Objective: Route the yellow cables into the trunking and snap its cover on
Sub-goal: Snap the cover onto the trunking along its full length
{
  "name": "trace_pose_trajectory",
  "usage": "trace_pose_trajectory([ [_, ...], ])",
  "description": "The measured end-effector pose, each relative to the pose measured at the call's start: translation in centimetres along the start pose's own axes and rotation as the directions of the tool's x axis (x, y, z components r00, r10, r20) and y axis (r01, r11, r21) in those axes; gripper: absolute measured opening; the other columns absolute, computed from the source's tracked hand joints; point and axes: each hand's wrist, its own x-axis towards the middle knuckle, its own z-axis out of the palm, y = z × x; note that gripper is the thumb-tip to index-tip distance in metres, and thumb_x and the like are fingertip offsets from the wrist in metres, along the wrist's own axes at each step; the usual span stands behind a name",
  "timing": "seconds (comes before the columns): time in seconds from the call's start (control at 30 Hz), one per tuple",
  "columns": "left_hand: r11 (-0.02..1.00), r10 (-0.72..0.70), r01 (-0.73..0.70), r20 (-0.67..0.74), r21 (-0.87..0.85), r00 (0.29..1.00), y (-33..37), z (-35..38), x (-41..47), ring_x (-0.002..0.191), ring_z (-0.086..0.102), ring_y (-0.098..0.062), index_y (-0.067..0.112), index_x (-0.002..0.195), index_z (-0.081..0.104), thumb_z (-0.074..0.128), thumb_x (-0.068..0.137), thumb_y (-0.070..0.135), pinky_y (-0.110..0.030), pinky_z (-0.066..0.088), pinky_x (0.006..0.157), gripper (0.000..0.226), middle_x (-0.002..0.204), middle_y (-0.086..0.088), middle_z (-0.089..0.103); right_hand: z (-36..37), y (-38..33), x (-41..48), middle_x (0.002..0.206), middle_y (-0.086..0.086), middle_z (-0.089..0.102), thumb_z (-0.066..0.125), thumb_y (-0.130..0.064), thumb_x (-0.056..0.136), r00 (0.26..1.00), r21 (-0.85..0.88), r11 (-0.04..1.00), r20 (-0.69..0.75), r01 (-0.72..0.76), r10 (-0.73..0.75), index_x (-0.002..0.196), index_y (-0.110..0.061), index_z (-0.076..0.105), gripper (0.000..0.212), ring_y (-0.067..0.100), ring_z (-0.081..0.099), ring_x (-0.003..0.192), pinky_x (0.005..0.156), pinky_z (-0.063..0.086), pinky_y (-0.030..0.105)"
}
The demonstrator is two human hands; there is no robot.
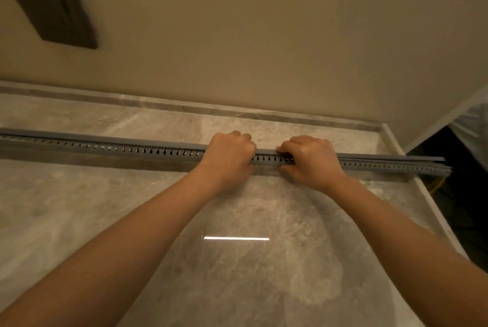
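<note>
The left hand (229,153) and right hand (311,159) sit side by side, each clenched over the grey trunking (148,151) and its cover (158,142); its long axis runs parallel to the marbled surface's (132,221) far edge; slotted side facing the person; a yellow cable (437,184) hangs below its right end.

no readable text, labels, brands or numbers on anything here.
</note>
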Motion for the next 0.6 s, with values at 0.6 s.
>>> trace_pose_trajectory([
  [0.6, 0.958, -0.263, 0.249, 0.094, 0.143, 0.96, 6.3, 0.0, 2.2, 0.1, 0.061, -0.023, 0.015, 0.105, 0.057, 0.043, 0.095, 0.016, -0.033, 0.043, 0.077, 0.017, 0.108, -0.003, 0.064, 1.5, 1.2, -1.0, 0.065, 0.002, 0.063, 0.062, -0.022, 0.069, 0.977, 0.081, 0.981, -0.138, 0.173, -0.161, 0.079, -0.013, 0.069, 0.015, 0.025, 0.059, 0.058, 0.044, 0.028, 0.021],
])
